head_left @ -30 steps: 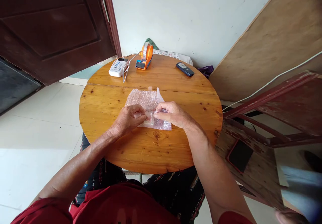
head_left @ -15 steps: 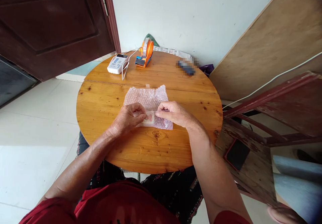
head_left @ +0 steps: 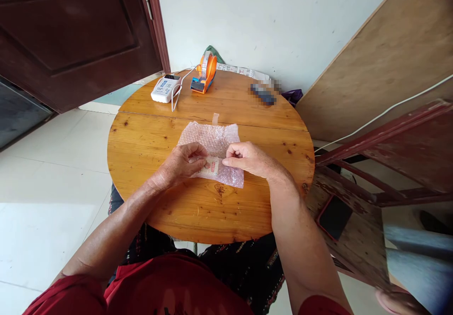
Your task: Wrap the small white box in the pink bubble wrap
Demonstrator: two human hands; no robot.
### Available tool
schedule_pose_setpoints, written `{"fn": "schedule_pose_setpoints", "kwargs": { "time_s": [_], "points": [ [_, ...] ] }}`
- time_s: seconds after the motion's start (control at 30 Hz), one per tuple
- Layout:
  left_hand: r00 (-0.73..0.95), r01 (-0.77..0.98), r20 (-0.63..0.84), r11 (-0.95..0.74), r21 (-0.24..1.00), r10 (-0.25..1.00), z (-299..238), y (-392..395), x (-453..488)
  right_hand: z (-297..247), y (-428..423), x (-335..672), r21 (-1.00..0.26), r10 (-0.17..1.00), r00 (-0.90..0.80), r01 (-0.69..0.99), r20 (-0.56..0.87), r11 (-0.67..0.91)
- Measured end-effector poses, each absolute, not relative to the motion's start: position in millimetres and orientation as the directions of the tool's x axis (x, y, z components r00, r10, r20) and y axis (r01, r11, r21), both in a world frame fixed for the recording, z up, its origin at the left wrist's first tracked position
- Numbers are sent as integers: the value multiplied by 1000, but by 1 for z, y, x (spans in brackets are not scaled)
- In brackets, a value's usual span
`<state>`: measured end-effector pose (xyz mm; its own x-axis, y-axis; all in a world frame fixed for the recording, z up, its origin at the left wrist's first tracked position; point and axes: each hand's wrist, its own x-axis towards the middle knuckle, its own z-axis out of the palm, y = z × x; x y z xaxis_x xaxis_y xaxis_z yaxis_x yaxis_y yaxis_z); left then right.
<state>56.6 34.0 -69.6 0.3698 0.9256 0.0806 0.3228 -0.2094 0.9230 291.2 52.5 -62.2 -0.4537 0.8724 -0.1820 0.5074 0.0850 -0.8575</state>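
A sheet of clear pinkish bubble wrap [head_left: 208, 136] lies spread on the round wooden table. On its near part rests a small flat cream packet [head_left: 212, 166] with red print. From the left, my left hand [head_left: 184, 161] is closed, thumb and fingers pinching the packet's left end. My right hand [head_left: 247, 158] has its fingers curled and its thumb tip at the packet's right end; whether it also catches some wrap cannot be seen. A short strip of tape [head_left: 215, 118] sticks out from the wrap's far edge onto the table.
At the back of the round table [head_left: 141, 154] stand an orange tape dispenser [head_left: 205, 74] and a white device [head_left: 165, 88] with a cable. A blurred dark object [head_left: 262, 94] lies back right. A phone [head_left: 334, 216] rests on a wooden surface at lower right.
The bubble wrap and packet have turned slightly clockwise and shifted a little right. More of the tape strip shows beyond the far edge. Both hands stay at the packet's ends.
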Motion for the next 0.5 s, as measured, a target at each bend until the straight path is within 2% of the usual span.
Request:
{"fn": "schedule_pose_setpoints", "kwargs": {
  "time_s": [0.2, 0.37, 0.43, 0.5],
  "points": [
    [372, 370, 27, -175, 912, 928, -65, 34, 57, -63, 53, 291, -858, 883, -433, 509, -179, 76],
    [379, 408, -1, -167, 898, 925, -63, 37, 59, -69, 56, 289, -846, 889, -441, 515, -125, 137],
    [383, 416, -10, -163, 895, 924, -63, 38, 59, -64, 54, 286, -818, 907, -419, 539, -52, 202],
    [388, 420, -11, -166, 892, 921, -62, 39, 58, -52, 48, 281, -758, 918, -385, 571, 92, 316]
  ]
}}
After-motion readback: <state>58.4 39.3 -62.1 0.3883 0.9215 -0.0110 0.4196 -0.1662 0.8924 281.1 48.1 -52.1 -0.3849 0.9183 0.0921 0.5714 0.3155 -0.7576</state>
